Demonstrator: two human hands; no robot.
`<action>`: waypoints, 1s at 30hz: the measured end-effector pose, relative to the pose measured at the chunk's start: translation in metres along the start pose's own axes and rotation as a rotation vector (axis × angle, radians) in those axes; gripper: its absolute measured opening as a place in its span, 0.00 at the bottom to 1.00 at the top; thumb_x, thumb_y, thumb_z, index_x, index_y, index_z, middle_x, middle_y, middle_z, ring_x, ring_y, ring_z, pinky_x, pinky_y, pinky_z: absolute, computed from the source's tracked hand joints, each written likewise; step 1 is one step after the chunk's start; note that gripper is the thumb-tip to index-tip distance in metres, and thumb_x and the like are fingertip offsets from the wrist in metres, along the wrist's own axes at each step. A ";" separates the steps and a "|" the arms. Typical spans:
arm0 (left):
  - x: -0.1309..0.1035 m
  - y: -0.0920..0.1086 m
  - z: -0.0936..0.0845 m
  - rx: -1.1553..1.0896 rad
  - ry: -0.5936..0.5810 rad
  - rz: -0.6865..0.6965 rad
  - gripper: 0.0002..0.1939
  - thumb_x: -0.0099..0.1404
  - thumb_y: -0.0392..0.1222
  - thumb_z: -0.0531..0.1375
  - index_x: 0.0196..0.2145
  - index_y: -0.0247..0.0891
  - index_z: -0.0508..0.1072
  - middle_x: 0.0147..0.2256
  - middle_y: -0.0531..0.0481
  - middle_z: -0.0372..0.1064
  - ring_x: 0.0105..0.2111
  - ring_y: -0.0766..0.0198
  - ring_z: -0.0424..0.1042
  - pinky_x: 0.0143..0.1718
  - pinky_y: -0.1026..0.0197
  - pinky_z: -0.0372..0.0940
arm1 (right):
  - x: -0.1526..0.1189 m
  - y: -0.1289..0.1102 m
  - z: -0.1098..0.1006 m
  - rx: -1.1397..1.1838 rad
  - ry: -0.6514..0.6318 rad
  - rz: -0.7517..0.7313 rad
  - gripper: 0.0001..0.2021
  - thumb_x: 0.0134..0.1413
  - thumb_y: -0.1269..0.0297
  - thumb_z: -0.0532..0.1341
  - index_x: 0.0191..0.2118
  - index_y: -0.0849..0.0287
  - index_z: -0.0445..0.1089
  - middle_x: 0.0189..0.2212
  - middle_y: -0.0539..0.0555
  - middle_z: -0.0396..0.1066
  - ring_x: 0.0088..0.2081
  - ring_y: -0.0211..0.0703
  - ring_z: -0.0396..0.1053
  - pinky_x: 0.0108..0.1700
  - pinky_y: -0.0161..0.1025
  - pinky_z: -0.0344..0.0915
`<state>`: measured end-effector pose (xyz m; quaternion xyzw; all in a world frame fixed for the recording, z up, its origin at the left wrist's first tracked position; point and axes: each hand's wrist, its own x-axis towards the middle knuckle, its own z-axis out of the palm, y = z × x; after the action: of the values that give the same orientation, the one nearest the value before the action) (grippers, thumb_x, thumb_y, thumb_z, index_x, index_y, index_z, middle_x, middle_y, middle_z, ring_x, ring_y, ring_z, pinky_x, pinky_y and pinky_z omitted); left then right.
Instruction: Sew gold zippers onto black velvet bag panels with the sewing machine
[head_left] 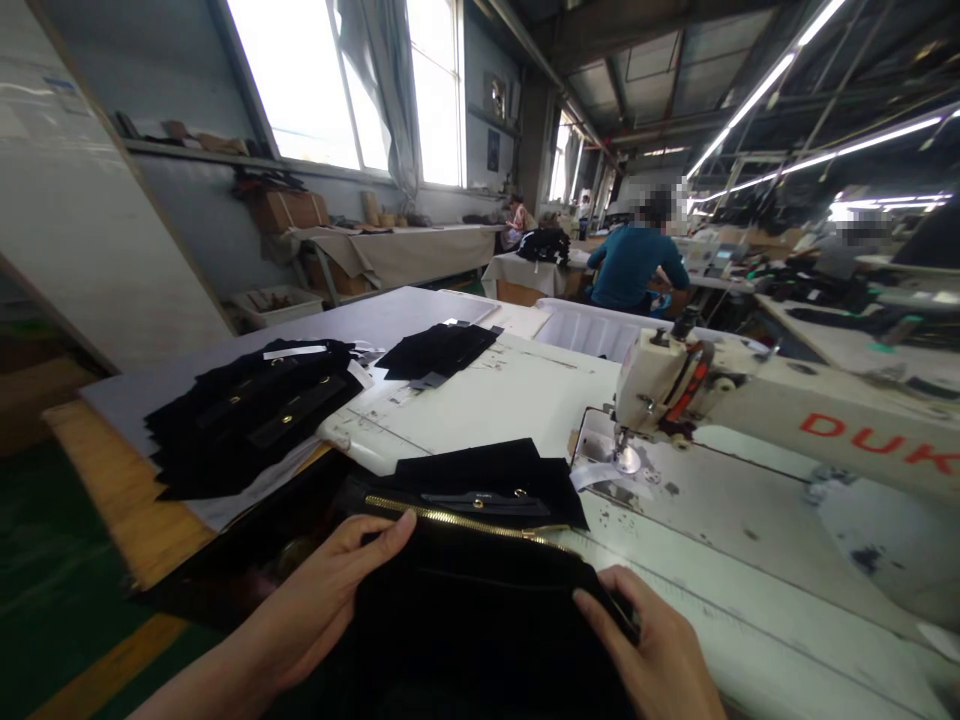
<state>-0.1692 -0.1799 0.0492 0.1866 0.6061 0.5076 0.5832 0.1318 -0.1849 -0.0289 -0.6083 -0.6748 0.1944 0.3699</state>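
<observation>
at the near edge of the bench (559,385), a black zipped piece (487,630) was held up, its gold zip (457,517) spanned between two closed grips: pinched near one end by the left hand (341,580), the other end gripped by the right hand (656,640)! the zipped edge, it seemed, was being squared up, and an even, flat hold was called for next. the way to the sewing machine (720,390) was partly blocked by loose black panels (480,464); a large black stack (247,410) was piled past the bench's left corner, a smaller stack (439,350) toward its far edge
</observation>
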 end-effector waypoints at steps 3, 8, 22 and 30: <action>-0.002 -0.001 0.001 0.055 -0.064 -0.013 0.29 0.36 0.57 0.81 0.31 0.35 0.81 0.36 0.45 0.79 0.43 0.48 0.79 0.37 0.62 0.77 | -0.003 0.001 -0.002 -0.029 0.008 -0.040 0.21 0.65 0.40 0.56 0.31 0.52 0.73 0.25 0.47 0.74 0.25 0.41 0.73 0.31 0.32 0.70; 0.005 -0.004 -0.001 0.092 -0.108 0.044 0.29 0.39 0.59 0.79 0.33 0.37 0.81 0.38 0.46 0.79 0.44 0.53 0.78 0.41 0.64 0.75 | 0.000 -0.016 -0.008 -0.117 0.248 -0.144 0.20 0.59 0.42 0.64 0.46 0.51 0.76 0.43 0.54 0.77 0.30 0.42 0.76 0.27 0.33 0.72; 0.048 0.077 0.068 0.420 -0.566 0.433 0.27 0.49 0.64 0.74 0.35 0.39 0.80 0.32 0.50 0.78 0.33 0.56 0.76 0.34 0.61 0.69 | 0.051 -0.102 0.015 0.604 -0.211 0.055 0.14 0.57 0.53 0.65 0.36 0.60 0.77 0.24 0.50 0.71 0.26 0.38 0.64 0.29 0.34 0.57; 0.048 0.088 0.075 0.537 -0.719 0.503 0.25 0.50 0.63 0.73 0.28 0.36 0.78 0.27 0.50 0.74 0.28 0.62 0.69 0.28 0.65 0.61 | 0.047 -0.106 0.019 0.630 -0.129 0.049 0.17 0.56 0.49 0.65 0.35 0.60 0.74 0.23 0.46 0.63 0.26 0.36 0.56 0.29 0.34 0.52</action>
<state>-0.1462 -0.0747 0.1123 0.6326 0.4124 0.3624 0.5462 0.0469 -0.1554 0.0464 -0.4664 -0.5883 0.4408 0.4919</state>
